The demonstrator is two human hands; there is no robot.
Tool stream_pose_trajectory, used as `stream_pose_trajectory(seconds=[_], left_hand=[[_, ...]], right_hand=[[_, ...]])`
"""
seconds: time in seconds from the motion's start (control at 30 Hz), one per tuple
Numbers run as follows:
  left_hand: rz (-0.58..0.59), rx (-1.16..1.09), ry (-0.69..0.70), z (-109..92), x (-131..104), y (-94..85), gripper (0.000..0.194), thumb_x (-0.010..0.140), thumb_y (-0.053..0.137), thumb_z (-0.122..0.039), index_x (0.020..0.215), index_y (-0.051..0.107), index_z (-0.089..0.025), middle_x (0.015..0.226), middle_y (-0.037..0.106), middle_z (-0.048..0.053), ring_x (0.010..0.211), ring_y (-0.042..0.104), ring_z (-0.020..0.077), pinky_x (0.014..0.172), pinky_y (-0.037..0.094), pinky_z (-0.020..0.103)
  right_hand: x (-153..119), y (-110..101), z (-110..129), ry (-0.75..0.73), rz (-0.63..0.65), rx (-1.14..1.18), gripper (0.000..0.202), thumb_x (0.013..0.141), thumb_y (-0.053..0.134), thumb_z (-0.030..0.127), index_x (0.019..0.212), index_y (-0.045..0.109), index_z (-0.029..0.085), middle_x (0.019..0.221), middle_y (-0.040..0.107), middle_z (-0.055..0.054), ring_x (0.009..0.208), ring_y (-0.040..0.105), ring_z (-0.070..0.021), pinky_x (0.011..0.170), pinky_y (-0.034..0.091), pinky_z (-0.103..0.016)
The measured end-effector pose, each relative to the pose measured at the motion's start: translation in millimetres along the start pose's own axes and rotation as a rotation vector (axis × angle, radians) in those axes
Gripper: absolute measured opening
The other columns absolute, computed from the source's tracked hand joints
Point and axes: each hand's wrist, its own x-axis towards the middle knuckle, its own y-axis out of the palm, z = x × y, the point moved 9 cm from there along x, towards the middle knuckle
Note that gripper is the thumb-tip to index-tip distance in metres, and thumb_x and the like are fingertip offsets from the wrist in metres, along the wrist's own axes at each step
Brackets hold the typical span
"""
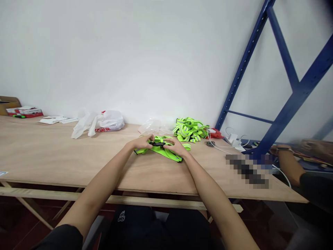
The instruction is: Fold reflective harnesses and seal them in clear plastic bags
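Keep black buckle (157, 143), pinched at opposite ends between closed fingertips of left hand (144, 141) and right hand (177, 147), level amid lime-green webbing straps (166, 153), avoiding twists.

A short black sleeve (61, 239) of plain, matte cloth covers the left upper arm at the lower left of the frame, its hem ending in a smooth curve above the elbow. Both forearms are bare, down to the bare left hand (144, 141) and right hand (176, 146) around the middle of the frame. Across the bottom centre, a very dark lower garment (186, 229) covers the lap, carrying a small white emblem (121, 216) of blocky, letter-like shapes, too small to read.
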Motion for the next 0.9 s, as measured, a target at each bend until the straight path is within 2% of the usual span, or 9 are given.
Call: stream_pose_trajectory(seconds=[0.13, 0.23, 0.4, 0.53, 0.63, 0.7, 0.8, 0.9], left_hand=[[-0.042, -0.067, -0.034, 13.5, -3.7, -9.0, 0.032, 0.068, 0.055, -0.028, 0.099, 0.050, -0.021, 0.106, 0.061, 0.006, 0.099, 0.060, 0.0229, 0.083, 0.049, 0.035], [-0.123, -0.191, -0.076, 21.9, -6.6, -19.5, 0.036, 0.071, 0.059, -0.031, 0.104, 0.049, -0.020, 0.109, 0.061, 0.007, 0.096, 0.063, 0.0220, 0.076, 0.053, 0.034], [-0.322, -0.640, -0.055, 23.9, -10.2, -42.3, 0.052, 0.072, 0.073, -0.044, 0.112, 0.048, -0.021, 0.106, 0.066, 0.006, 0.091, 0.067, 0.0207, 0.074, 0.056, 0.033], [-0.561, -1.012, -0.004, 35.0, -16.8, -67.6, 0.050, 0.071, 0.077, -0.042, 0.109, 0.052, -0.021, 0.100, 0.070, 0.004, 0.091, 0.068, 0.0195, 0.074, 0.057, 0.031], [-0.745, -1.297, 0.052, 49.8, -24.1, -83.0, 0.042, 0.071, 0.078, -0.037, 0.102, 0.057, -0.018, 0.093, 0.071, 0.003, 0.082, 0.069, 0.0162, 0.074, 0.058, 0.028], [-0.820, -1.465, 0.092, 58.7, -27.4, -89.2, 0.034, 0.074, 0.077, -0.035, 0.095, 0.060, -0.016, 0.086, 0.071, 0.004, 0.077, 0.069, 0.0149, 0.073, 0.058, 0.026], [-0.892, -1.618, 0.162, 68.9, -32.1, -98.3, 0.025, 0.077, 0.074, -0.033, 0.089, 0.062, -0.015, 0.079, 0.070, 0.004, 0.072, 0.069, 0.0146, 0.071, 0.058, 0.025], [-1.006, -1.654, 0.250, 80.2, -43.6, -112.9, 0.021, 0.081, 0.071, -0.035, 0.089, 0.062, -0.018, 0.077, 0.069, 0.002, 0.073, 0.069, 0.0146, 0.075, 0.059, 0.027]], right_hand=[[-1.2, -19.8, -7.4, 0.032, -0.080, 0.069, 0.042, 0.067, 0.081, 0.038, 0.104, 0.075, 0.020, 0.117, 0.072, -0.008, 0.112, 0.065, -0.0261, 0.104, 0.048, -0.043], [-3.5, -36.0, -17.0, 0.083, -0.161, 0.161, 0.045, 0.070, 0.078, 0.045, 0.108, 0.073, 0.020, 0.109, 0.074, -0.007, 0.105, 0.068, -0.0266, 0.096, 0.053, -0.043], [-3.0, -60.0, -33.6, 0.142, -0.337, 0.394, 0.050, 0.077, 0.066, 0.061, 0.108, 0.068, 0.022, 0.103, 0.074, -0.008, 0.095, 0.070, -0.0284, 0.084, 0.058, -0.044], [-1.8, -76.1, -42.7, 0.158, -0.426, 0.586, 0.058, 0.080, 0.049, 0.075, 0.098, 0.066, 0.022, 0.087, 0.074, -0.010, 0.087, 0.070, -0.0290, 0.080, 0.059, -0.045], [-2.9, -89.0, -51.4, 0.171, -0.494, 0.691, 0.058, 0.080, 0.043, 0.079, 0.082, 0.062, 0.025, 0.066, 0.065, -0.005, 0.070, 0.067, -0.0239, 0.073, 0.061, -0.042], [-3.8, -98.2, -58.6, 0.177, -0.547, 0.739, 0.056, 0.080, 0.040, 0.080, 0.073, 0.055, 0.026, 0.055, 0.055, -0.001, 0.058, 0.060, -0.0204, 0.066, 0.061, -0.039], [-6.1, -114.7, -69.3, 0.176, -0.636, 0.783, 0.054, 0.083, 0.035, 0.076, 0.067, 0.047, 0.026, 0.050, 0.045, 0.002, 0.051, 0.053, -0.0173, 0.061, 0.059, -0.036], [-12.3, -137.0, -77.9, 0.157, -0.735, 0.787, 0.051, 0.084, 0.033, 0.072, 0.065, 0.044, 0.026, 0.051, 0.043, 0.002, 0.051, 0.052, -0.0170, 0.061, 0.057, -0.034]])
